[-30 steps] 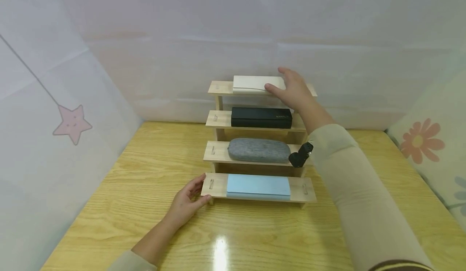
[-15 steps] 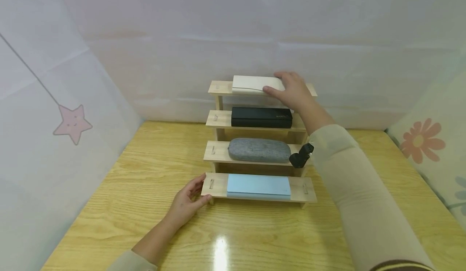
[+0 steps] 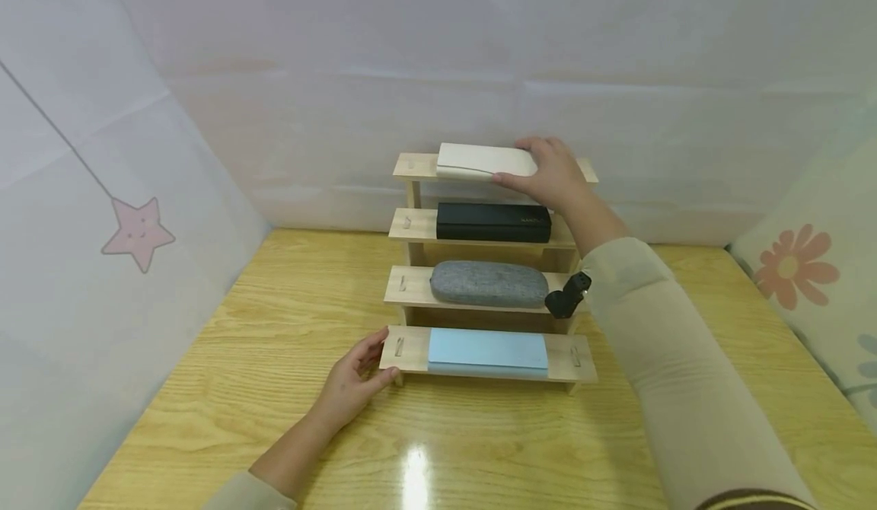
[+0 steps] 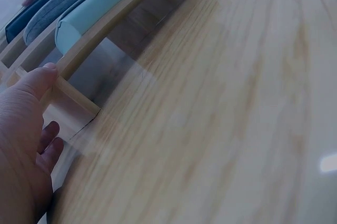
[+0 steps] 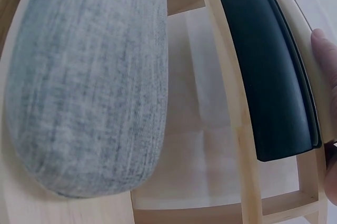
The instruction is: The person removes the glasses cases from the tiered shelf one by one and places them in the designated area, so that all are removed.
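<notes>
A stepped wooden rack (image 3: 409, 166) stands on the table with four shelves. A white case (image 3: 473, 161) lies on the top shelf, and my right hand (image 3: 527, 166) grips its right end, thumb in front and fingers over the back. Below it sit a black case (image 3: 492, 222), a grey felt case (image 3: 488, 283) and a light blue case (image 3: 488, 350). My left hand (image 3: 375, 358) holds the left end of the bottom shelf. The left wrist view shows that thumb (image 4: 39, 76) against the rack's edge (image 4: 79, 103). In the right wrist view the grey case (image 5: 84, 76) and black case (image 5: 268, 66) fill the frame.
The rack stands mid-table on a light wooden tabletop (image 3: 274, 320). White fabric walls close in the back and left, with a pink star (image 3: 137, 232) on the left one. A flowered fabric (image 3: 795, 266) borders the right side. A black wrist camera (image 3: 567, 297) hangs under my right sleeve.
My right hand's fingers have come down from above and closed over the white case's right end, and the case has tilted slightly. The left hand has stayed in place.
</notes>
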Demonstrator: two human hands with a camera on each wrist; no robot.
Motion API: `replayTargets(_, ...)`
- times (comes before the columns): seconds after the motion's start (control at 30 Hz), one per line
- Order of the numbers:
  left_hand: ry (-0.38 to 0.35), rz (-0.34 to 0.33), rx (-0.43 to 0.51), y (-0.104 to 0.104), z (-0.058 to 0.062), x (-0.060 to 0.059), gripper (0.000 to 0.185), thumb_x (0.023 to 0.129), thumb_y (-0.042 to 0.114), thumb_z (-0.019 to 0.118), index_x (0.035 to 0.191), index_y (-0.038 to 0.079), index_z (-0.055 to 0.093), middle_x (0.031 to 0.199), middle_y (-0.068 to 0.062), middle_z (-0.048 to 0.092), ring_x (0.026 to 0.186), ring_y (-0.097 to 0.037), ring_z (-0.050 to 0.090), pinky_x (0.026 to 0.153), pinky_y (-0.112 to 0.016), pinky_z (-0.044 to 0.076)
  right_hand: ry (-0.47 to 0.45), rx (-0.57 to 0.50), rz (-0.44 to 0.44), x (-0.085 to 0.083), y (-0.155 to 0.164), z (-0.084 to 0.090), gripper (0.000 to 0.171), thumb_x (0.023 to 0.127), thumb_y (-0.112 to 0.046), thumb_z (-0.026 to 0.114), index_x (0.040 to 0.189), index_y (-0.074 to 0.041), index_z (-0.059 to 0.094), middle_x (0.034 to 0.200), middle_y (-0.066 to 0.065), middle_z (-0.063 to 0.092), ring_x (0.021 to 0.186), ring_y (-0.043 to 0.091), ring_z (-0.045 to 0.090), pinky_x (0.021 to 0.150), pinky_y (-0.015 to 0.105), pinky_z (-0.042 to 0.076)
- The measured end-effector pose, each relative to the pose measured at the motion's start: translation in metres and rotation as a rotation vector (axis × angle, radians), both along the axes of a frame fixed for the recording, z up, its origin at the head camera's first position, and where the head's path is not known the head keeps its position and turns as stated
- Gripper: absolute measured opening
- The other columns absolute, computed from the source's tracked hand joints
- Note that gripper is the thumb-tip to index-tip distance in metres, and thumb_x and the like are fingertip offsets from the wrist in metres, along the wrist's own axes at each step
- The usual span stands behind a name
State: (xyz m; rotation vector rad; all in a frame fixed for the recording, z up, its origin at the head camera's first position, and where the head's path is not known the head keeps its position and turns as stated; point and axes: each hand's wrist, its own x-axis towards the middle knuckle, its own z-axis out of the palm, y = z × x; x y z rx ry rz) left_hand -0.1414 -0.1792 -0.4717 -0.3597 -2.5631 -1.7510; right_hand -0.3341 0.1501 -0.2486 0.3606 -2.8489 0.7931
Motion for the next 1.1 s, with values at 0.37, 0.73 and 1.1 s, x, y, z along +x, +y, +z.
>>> replayTargets(0.37, 0.001, 0.002, -0.014, 0.001, 0.000, 0.000, 0.068, 0.089, 0.023, 0.073, 0.148, 0.008, 0.042, 0.148, -0.015, 0.048, 0.132, -0.033, 0.051, 0.108, -0.048, 0.041, 0.034, -0.051, 0.007, 0.001, 0.001, -0.002, 0.079, 0.083, -0.057, 0.071, 0.147, -0.018, 0.046, 0.152, 0.010, 0.043, 0.141, 0.031, 0.035, 0.117, 0.049, 0.029)
replayTargets(0.73, -0.004, 0.011, -0.032, 0.002, -0.001, -0.002, 0.068, 0.089, 0.024, 0.073, 0.148, 0.010, 0.042, 0.147, -0.015, 0.050, 0.132, -0.034, 0.052, 0.108, -0.049, 0.042, 0.039, -0.105, -0.017, 0.003, 0.005, -0.002, 0.080, 0.080, -0.056, 0.074, 0.145, -0.018, 0.049, 0.149, 0.011, 0.045, 0.137, 0.031, 0.039, 0.115, 0.048, 0.032)
replayTargets(1.1, -0.008, 0.006, -0.018, 0.002, 0.000, -0.005, 0.068, 0.090, 0.025, 0.072, 0.148, 0.010, 0.042, 0.149, -0.015, 0.047, 0.133, -0.034, 0.050, 0.109, -0.049, 0.041, 0.050, -0.164, -0.037, 0.009, 0.019, 0.001, 0.080, 0.080, -0.055, 0.075, 0.146, -0.017, 0.048, 0.149, 0.011, 0.045, 0.136, 0.032, 0.040, 0.114, 0.050, 0.032)
